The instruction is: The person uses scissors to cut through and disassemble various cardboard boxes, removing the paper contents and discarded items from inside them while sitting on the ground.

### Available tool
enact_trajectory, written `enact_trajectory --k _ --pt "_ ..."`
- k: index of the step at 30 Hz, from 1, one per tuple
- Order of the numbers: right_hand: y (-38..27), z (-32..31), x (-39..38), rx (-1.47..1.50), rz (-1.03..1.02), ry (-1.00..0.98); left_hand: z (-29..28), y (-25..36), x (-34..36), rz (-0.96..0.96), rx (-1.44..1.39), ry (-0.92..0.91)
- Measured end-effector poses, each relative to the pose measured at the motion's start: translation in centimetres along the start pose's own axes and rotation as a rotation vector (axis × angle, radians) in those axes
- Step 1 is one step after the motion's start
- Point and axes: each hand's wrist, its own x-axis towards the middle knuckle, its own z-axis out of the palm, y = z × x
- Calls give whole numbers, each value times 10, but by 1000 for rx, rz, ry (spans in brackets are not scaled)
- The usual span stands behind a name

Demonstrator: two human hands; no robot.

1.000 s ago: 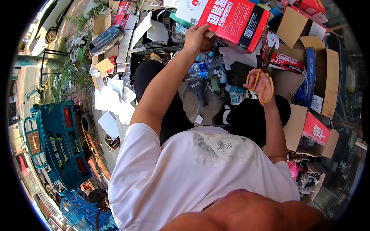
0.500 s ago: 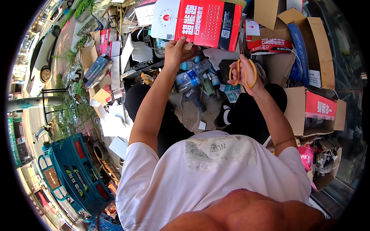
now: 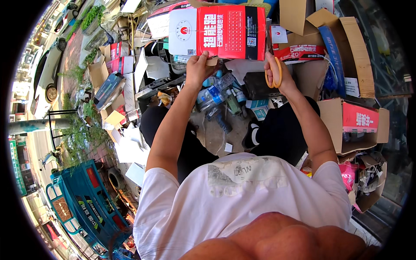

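Note:
My left hand (image 3: pixel 198 65) grips a red, white and black printed cardboard piece (image 3: pixel 234 32) at its lower left edge, holding it out in front of me. My right hand (image 3: pixel 275 73) is closed on the orange-handled scissors (image 3: pixel 277 68), whose dark blades point upward at the cardboard's right end; whether they touch it I cannot tell. Below the cardboard, between my knees, lie plastic bottles (image 3: pixel 219 93) in a heap with other small items and a dark object (image 3: pixel 260 84).
Open cardboard boxes (image 3: pixel 364 65) crowd my right, including a red-panelled one (image 3: pixel 359 117). White sheets and scraps (image 3: pixel 130 147) lie to my left. A teal cargo vehicle (image 3: pixel 82 208) stands at lower left, a parked car (image 3: pixel 47 82) beyond plants (image 3: pixel 86 125).
The cardboard and my left hand have moved down and left from a second ago. My right hand with the scissors has risen toward the cardboard's right end.

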Motion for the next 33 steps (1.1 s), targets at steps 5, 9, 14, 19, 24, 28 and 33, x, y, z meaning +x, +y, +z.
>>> enact_trajectory --k 5,9,14,19,24,28,33 --pt "2 -4 -5 25 -20 5 3 2 -4 2 0 -14" --pt "-18 -14 8 66 -42 17 -16 -28 13 -5 -85 -133" --pt "-15 -23 13 158 -144 141 -19 -24 6 -47 -177 -51" --pt "11 -2 15 186 -98 107 -32 -4 -1 -14 -184 135" --pt "37 34 9 282 194 64 -45 -8 -1 27 -169 214" --pt "65 47 24 424 408 -11 -100 -28 11 326 347 445" --pt "86 52 46 553 392 -159 -52 24 -21 762 1045 674"
